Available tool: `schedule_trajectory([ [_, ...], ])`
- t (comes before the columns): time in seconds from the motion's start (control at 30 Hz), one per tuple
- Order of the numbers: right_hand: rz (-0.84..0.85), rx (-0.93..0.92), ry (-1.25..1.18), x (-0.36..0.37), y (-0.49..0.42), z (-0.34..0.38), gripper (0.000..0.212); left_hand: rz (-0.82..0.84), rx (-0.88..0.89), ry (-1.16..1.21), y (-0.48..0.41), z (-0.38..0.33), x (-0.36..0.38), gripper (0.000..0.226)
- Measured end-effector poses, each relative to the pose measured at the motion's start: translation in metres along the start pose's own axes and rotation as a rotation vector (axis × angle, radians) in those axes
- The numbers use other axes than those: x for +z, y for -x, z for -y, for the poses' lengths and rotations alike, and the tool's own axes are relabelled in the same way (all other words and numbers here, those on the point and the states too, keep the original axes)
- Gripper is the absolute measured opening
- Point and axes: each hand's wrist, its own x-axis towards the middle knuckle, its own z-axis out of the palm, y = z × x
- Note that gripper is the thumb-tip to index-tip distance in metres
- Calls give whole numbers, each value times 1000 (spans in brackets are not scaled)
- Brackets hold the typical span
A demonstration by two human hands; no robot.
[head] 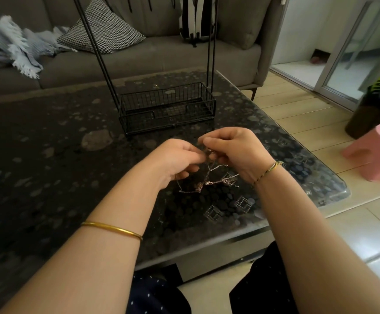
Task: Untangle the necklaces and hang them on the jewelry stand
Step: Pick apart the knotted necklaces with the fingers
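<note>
Tangled necklaces pinched by both left hand and right hand, over dark table, near jewelry stand.

Daylight is streaming in from the glass door on the right, bleaching the pale floor beside it, while the sofa and the left side are sitting in dim shade. The glossy dark desk is catching pale glare along its right edge. The wide lens is bowing the uprights of the jewelry stand and the desk's edges; the corners are softening.
</note>
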Motion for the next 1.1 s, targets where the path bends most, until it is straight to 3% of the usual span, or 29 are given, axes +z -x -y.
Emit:
schedule_trajectory([
  [0.17, 27, 20, 7, -5, -1, -1, 15, -35, 13, 3, -2, 0, 2, 9],
  [0.3, 42, 1, 15, -5, 0, 0, 14, 5, 43, 37, -2, -1, 3, 35],
  [0.47, 15, 13, 10, -4, 0, 1, 9, -10, 24, 44, -1, -2, 5, 14],
  [0.73, 35, 218, -158, -1, -1, 2, 15, -192, -4, 71, -5, -6, 6, 14],
  [1.0, 8, 190, 118, -3, -2, -1, 21, -241, 0, 33, -3, -10, 5, 17],
  [1.1, -4, 155, 190, -3, -1, -1, 8, -240, 55, -22, -2, -9, 3, 19],
])
